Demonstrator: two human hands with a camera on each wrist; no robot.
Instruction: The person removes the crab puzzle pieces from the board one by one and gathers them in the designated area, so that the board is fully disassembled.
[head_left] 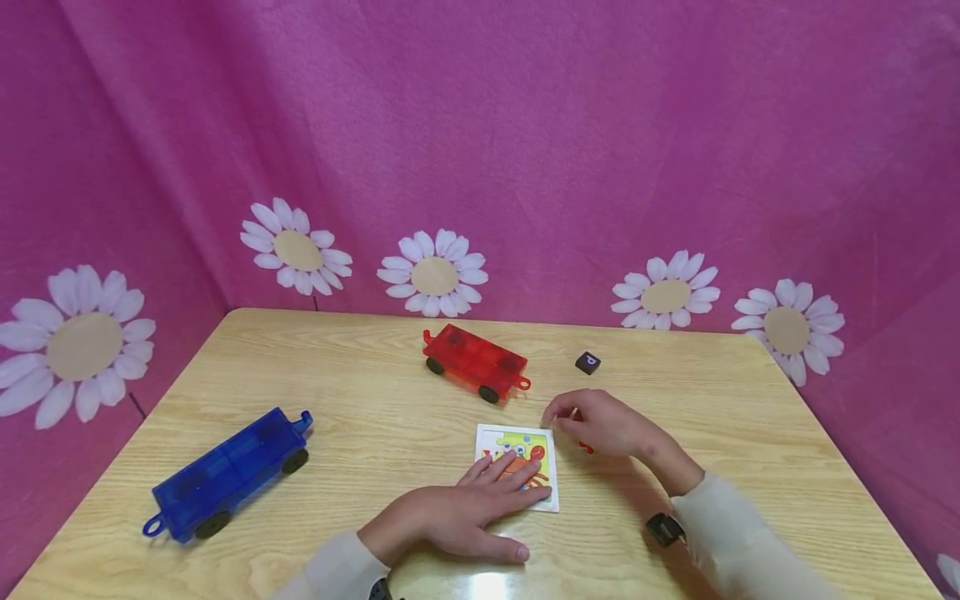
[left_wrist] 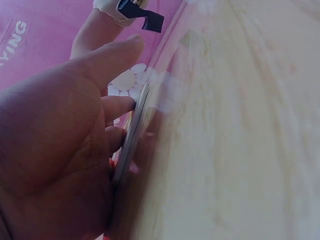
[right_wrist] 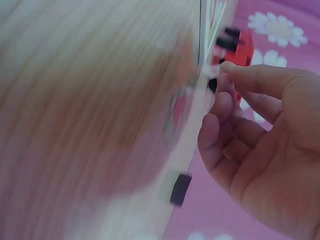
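Observation:
My left hand (head_left: 480,512) lies palm down with fingers spread over a small square crab picture puzzle (head_left: 555,467). Its white frame shows around the fingers, and part of the crab is covered. A blank white patch shows at the puzzle's upper left. At the upper right corner of the puzzle, my right hand (head_left: 607,421) has its fingers bent, with thumb and index fingertips together. Whether anything is between those tips cannot be made out. Partly hidden below the right hand, a small red piece (head_left: 586,447) lies on the table. The puzzle's thin edge (left_wrist: 132,132) shows under the left fingers.
A red toy wagon (head_left: 476,362) stands behind the puzzle, with a small black lettered tile (head_left: 588,362) to its right. At the left is a blue toy wagon (head_left: 232,475). A pink flowered curtain (head_left: 480,150) hangs behind the wooden table (head_left: 360,400).

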